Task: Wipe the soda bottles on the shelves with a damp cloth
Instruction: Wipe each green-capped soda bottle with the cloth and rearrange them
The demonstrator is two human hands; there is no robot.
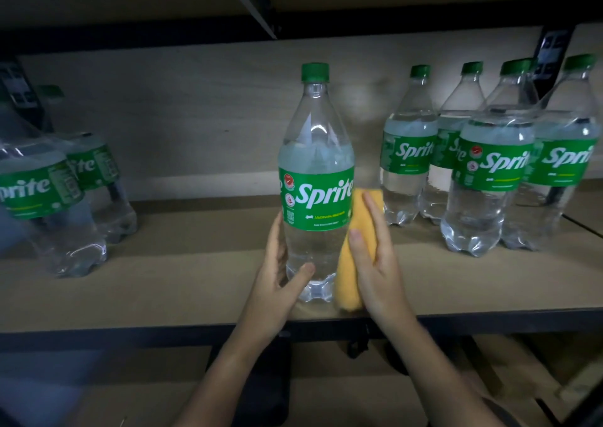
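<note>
While our left hand (277,273) curls round the bottle (316,178) low down and our right hand (375,257) presses the cloth (350,263) flat-fingered against its side, a hard stroke could tip it off the shelf (195,283) edge just below. It holds clear soda up to the shoulder.

Setting: shop or stockroom, dimly lit. Evidence: wood-board shelf (195,283) on a dark metal frame, another board overhead on a slanted bracket (251,5). Stock is many identical green-capped Sprite bottles: four grouped at far right (489,178), two at left (49,198), one alone at centre (316,178). Dark slotted uprights (551,54) stand against the back panel.
</note>
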